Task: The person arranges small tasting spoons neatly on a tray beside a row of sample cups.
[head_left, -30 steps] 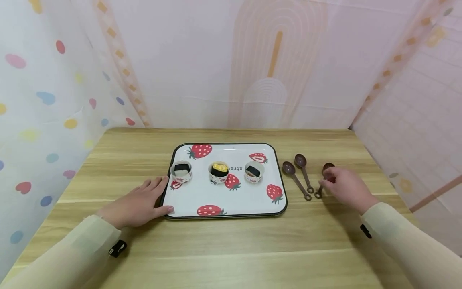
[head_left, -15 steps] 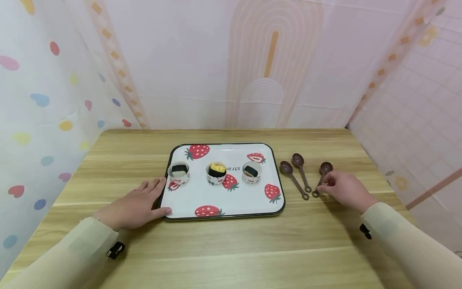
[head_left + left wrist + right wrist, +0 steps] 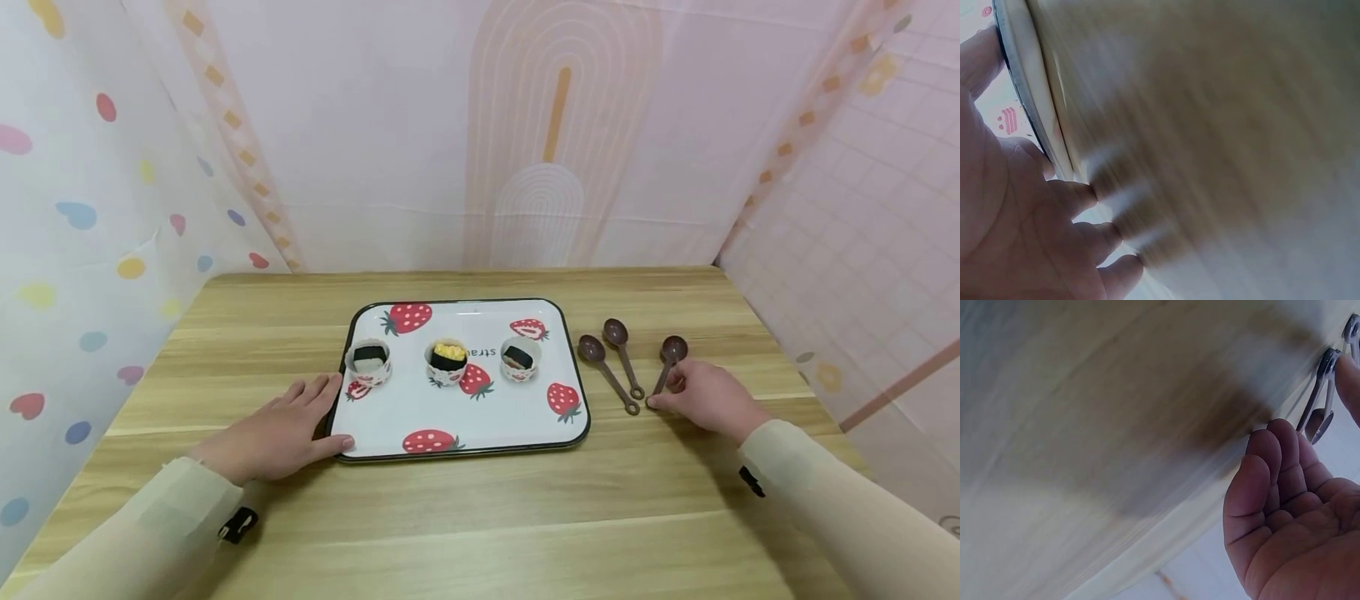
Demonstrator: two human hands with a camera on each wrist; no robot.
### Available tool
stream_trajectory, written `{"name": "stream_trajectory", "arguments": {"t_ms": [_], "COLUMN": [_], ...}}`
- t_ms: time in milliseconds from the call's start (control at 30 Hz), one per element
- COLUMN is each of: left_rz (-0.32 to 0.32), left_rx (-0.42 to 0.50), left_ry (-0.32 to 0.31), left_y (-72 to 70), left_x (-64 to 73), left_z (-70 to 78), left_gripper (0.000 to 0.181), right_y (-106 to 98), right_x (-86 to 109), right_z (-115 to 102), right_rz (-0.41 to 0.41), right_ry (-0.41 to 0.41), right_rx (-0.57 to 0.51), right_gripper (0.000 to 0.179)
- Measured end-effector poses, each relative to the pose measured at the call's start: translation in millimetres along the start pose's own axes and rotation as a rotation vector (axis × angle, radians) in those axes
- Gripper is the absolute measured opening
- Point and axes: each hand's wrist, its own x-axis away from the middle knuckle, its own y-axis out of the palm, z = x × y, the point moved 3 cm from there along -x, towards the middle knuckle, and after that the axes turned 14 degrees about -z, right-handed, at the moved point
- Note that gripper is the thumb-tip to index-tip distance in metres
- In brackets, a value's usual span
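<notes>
A white strawberry-print tray (image 3: 495,425) lies in the head view, bearing three paper cups of toy sushi: one cup at left (image 3: 369,363), one in the middle (image 3: 447,363), one at right (image 3: 520,360). My left hand (image 3: 277,429) rests at the tray's left edge, fingers spread, thumb over the near corner. To the right of the tray lie three brown measuring spoons. At the rightmost measuring spoon (image 3: 674,348), my right hand (image 3: 708,397) pinches the handle low down, thumb tip by the ring end. In the right wrist view its other fingers (image 3: 1247,487) are bent.
Close beside the tray lie the left measuring spoon (image 3: 591,348) and the middle measuring spoon (image 3: 615,332), handles toward the near side. All of it stands on a wooden table (image 3: 480,525). A patterned cloth (image 3: 390,142) hangs behind the table and along its sides.
My right hand has slid down from the rightmost spoon's bowl toward its ring end, uncovering the bowl. That spoon's ring end has shifted slightly left. My left hand stays at the tray.
</notes>
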Motion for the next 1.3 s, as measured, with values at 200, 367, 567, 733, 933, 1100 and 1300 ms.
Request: {"name": "stream_trajectory", "arguments": {"t_ms": [200,367,567,733,933,1100,1300], "left_rz": [-0.003,-0.004,-0.001,-0.008,-0.003,-0.001,-0.007], "left_rx": [0.007,0.004,-0.006,-0.01,-0.008,-0.011,-0.014], "left_ry": [-0.006,-0.007,0.0,-0.001,0.009,0.01,0.003], "left_y": [0.2,0.4,1.3,1.0,-0.5,-0.8,-0.7], "left_x": [0.1,-0.2,-0.1,0.2,0.7,1.3,0.6], "left_z": [0.4,0.3,-0.2,-0.2,0.9,1.2,1.0], "left_gripper": [0.106,0.106,0.106,0.106,0.105,0.106,0.107], "right_y": [-0.2,0.2,-2.7,-7.0,-8.5,-7.6,-6.6], "right_x": [-2.2,-4.1,-6.7,-8.6,-8.6,-8.1,-8.9], "right_z": [4.0,3.9,5.3,11.1,12.8,13.7,13.8], "right_rz": [-0.015,-0.01,-0.014,-0.037,-0.067,-0.087,-0.082], "right_ry": [-0.006,0.016,0.045,0.066,0.113,0.14,0.133], "right_rx": [0.009,0.027,0.021,0.005,-0.069,-0.156,-0.184], "right_gripper": [0.048,0.057,0.047,0.042,0.031,0.024,0.021]}}
